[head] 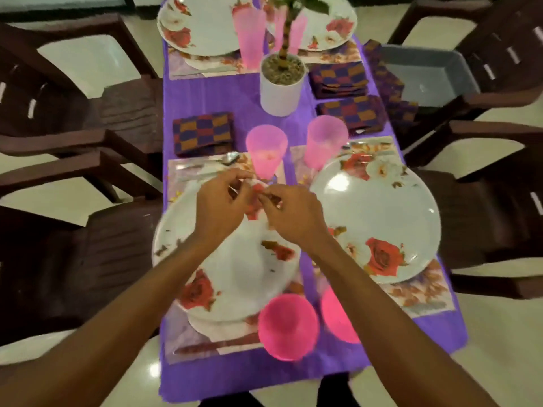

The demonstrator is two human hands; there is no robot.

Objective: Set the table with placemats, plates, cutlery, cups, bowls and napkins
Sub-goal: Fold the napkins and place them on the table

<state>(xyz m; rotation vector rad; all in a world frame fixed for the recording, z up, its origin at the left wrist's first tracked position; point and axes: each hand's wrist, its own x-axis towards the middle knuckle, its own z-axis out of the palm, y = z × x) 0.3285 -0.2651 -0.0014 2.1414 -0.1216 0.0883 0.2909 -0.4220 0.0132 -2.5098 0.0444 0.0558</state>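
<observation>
Two hands over the near-left setting: left hand (pixel 219 201) and right hand (pixel 293 212), fingers curled, together pinch a small white-and-red piece (pixel 258 189). It is too blurred to identify and is held above the far rim of the near-left plate (pixel 235 277).

- Floral plates, four: the near-left one, near-right (pixel 382 212), far-left (pixel 202 27), far-right (pixel 332 27).
- Tall pink cups: two mid-table (pixel 266 151) (pixel 324 142), one farther (pixel 249 33); others behind the potted plant (pixel 282 83) uncountable.
- Pink bowls, two, at the near edge (pixel 288 327) (pixel 338 315).
- Checked napkins, four (pixel 202 133) (pixel 338 77) (pixel 352 113) (pixel 385 80).
- Spoon, one (pixel 230 157).
</observation>
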